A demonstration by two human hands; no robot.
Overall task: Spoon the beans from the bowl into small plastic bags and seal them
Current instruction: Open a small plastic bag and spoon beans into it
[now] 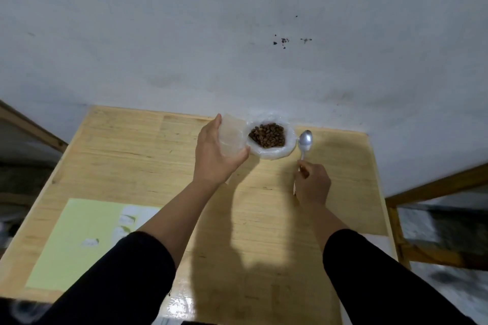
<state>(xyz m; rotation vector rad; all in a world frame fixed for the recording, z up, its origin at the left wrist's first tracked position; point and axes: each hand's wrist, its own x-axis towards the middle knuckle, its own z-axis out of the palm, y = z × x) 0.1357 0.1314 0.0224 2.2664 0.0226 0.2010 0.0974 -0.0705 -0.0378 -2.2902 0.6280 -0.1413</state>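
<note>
A white bowl [274,152] of brown beans [268,134] sits near the far edge of the wooden table [148,155], close to the wall. My left hand [215,152] grips a small clear plastic bag [232,137] just left of the bowl, thumb and fingers curled round it. To the right of the bowl, my right hand [313,183] holds the handle of a metal spoon [305,141]. The spoon's bowl points away from me and carries no beans.
A pale green sheet [76,243] with small plastic bags [126,221] on it lies at the table's near left. Wooden frames [433,187] flank the table on both sides. A grey wall [237,34] stands right behind the table.
</note>
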